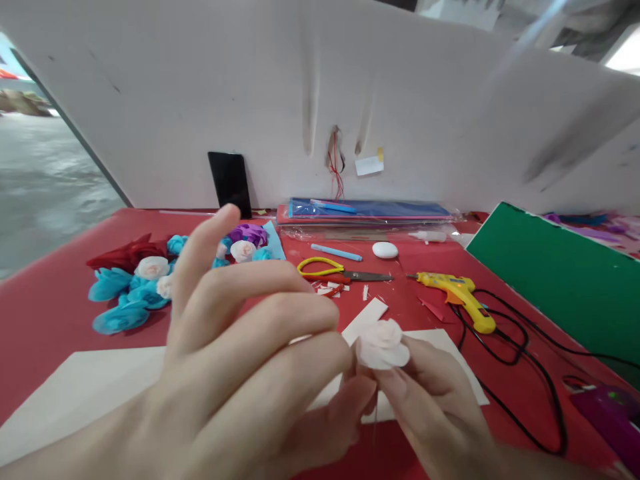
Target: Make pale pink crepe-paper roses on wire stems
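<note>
1 pale flower (384, 343), pinched low by right hand (435, 400) and left hand (255, 353), presumably sparing its petals (380, 359); glue gun (457, 293) lies table-right, likely for right-side reach.

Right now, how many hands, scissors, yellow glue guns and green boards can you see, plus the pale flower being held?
Hands: 2 (left hand, right hand)
Pale flower held: 1
Scissors: 1
Yellow glue gun: 1
Green board: 1
Total: 6
</note>
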A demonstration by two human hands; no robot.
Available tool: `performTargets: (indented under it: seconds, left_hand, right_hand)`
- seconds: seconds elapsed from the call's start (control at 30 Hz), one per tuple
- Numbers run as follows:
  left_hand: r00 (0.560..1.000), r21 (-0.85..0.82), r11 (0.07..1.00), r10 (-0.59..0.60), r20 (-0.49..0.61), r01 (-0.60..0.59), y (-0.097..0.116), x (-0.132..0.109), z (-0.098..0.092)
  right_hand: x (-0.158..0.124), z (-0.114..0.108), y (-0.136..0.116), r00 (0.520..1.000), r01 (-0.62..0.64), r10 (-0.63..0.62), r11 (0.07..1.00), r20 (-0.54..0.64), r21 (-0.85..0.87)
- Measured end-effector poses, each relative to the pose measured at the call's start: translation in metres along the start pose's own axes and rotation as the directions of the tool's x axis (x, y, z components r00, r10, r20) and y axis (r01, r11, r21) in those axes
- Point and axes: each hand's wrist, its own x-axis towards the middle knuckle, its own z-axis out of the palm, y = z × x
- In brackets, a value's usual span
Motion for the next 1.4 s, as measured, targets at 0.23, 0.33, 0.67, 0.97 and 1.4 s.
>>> performTargets:
  seconds: [0.23, 0.33, 0.67, 0.97, 1.4]
  left_hand:
    - [0.958, -0.249, 0.947, -0.141, 0.249, 0.204, 0.0, 0.012, 0.008]
    - [0.848, -0.439, 0.739, -0.349, 0.399, 0.511, 0.003, 0.012, 0.008]
    - [0.597, -0.489, 0.342, -0.431, 0.677, 0.802, 0.001, -0.004, 0.001]
    - [0.581, -0.471, 0.435, -0.16, 0.798, 0.768, 0.0, 0.008, -0.014]
    - [0.679, -0.542, 0.563, -0.045, 0.733, 0.623, -0.001, 0.018, -0.017]
  right_hand:
    - [0.0, -0.022, 0.023, 0.925, 0.379, -0.366, 0.859, 0.104, -0.343]
    - [0.009, -0.035, 0.025, 0.796, 0.595, -0.55, 0.64, 0.253, -0.486]
    - [0.01, -0.047, 0.002, 0.607, 0.711, -0.594, 0.11, 0.528, -0.694]
    - [0.004, -0.031, -0.002, 0.605, 0.61, -0.678, 0.057, 0.418, -0.79]
    - [-0.009, -0.004, 0.029, 0.533, 0.313, -0.838, 0.321, -0.115, -0.894]
